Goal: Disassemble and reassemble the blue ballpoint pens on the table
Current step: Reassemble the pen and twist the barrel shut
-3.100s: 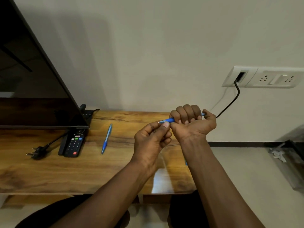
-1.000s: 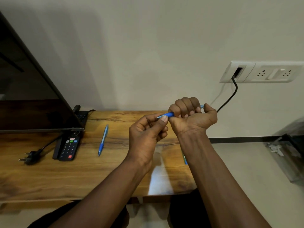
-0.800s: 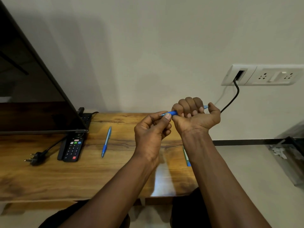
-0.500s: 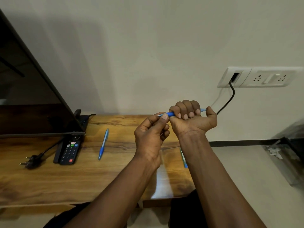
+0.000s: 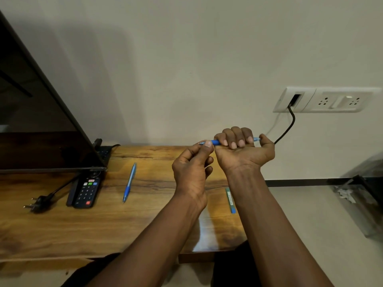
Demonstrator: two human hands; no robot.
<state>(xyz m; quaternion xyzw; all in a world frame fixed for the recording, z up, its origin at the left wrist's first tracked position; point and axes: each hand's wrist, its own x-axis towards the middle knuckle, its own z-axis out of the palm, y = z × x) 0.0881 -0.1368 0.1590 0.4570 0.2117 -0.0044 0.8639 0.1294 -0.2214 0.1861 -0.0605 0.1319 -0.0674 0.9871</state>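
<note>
My right hand grips a blue ballpoint pen in its fist, held level above the wooden table. The pen's clear end sticks out past my thumb on the right. My left hand pinches the pen's tip end between thumb and forefinger, right beside my right fist. A second blue pen lies whole on the table to the left. A thin blue-green strip lies on the table by my right forearm.
A dark TV screen leans at the left. A black remote and a loose black plug lie below it. A white wall socket plate with a black cable is on the right.
Both hands have kept the same hold on the pen. The view has shifted slightly; the pen on the table has not moved.
</note>
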